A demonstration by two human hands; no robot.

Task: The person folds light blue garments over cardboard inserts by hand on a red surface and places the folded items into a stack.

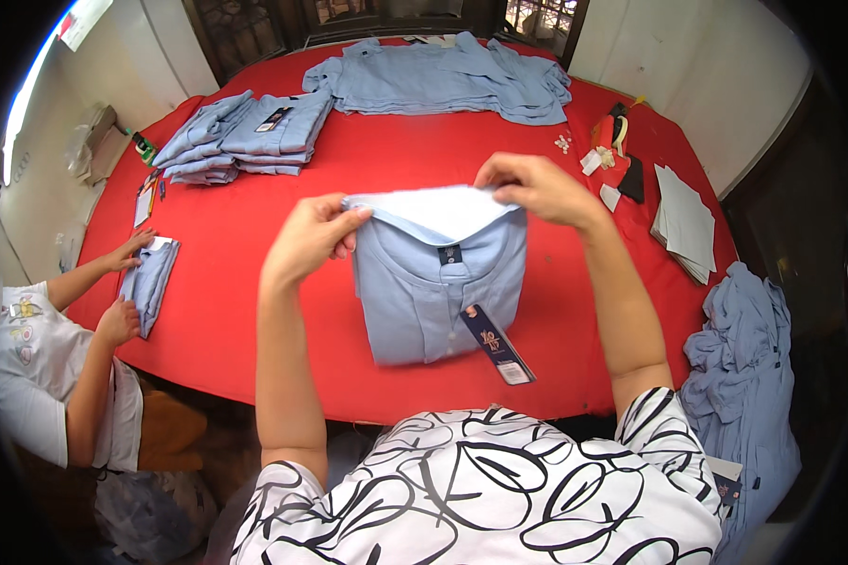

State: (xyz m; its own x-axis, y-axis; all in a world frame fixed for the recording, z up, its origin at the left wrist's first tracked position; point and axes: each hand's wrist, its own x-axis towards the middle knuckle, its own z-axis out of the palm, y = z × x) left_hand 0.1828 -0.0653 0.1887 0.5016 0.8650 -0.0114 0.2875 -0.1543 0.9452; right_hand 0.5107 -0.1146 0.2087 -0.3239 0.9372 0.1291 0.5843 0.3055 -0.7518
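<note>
A folded light blue shirt (400, 311) is in front of me over the red-covered table, its neckline and buttoned placket facing me. My left hand (318, 235) pinches its upper left corner between thumb and fingers. At the upper right corner, my right hand (534, 188) is closed on the shirt's edge. Between the hands a white sheet (433, 209) shows inside the top fold; how far down it reaches is hidden. A dark hang tag (497, 344) dangles at the shirt's lower front, and a small dark label (450, 254) sits inside the collar.
Folded blue shirts (269, 132) are stacked at the back left; more shirts (424, 80) lie flat at the far edge. White sheets (683, 226) and a tape dispenser (619, 132) are at the right. Blue garments (744, 358) hang beside me. A co-worker's hands (122, 315) press a folded garment at left.
</note>
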